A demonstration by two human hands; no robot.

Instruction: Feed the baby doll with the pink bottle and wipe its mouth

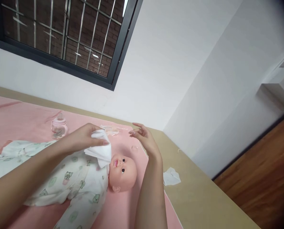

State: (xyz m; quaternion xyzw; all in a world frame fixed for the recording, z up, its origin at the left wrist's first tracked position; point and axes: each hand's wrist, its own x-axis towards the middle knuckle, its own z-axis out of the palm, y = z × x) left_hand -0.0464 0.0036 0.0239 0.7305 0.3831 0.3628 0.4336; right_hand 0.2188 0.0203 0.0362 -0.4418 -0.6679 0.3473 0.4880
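A baby doll (121,170) in a white printed romper lies on its back on a pink sheet (17,117). My left hand (84,138) is closed on a folded white wipe (100,151), held just above the doll's neck and chin. My right hand (144,138) hovers above the doll's head with its fingers stretched out and apart, holding nothing.
A clear baby bottle (58,127) stands on the sheet behind the doll. A crumpled white tissue (170,176) lies on the tan mattress (199,197) to the right. A barred window (60,35) and white walls are behind; wooden floor (263,184) lies at the right.
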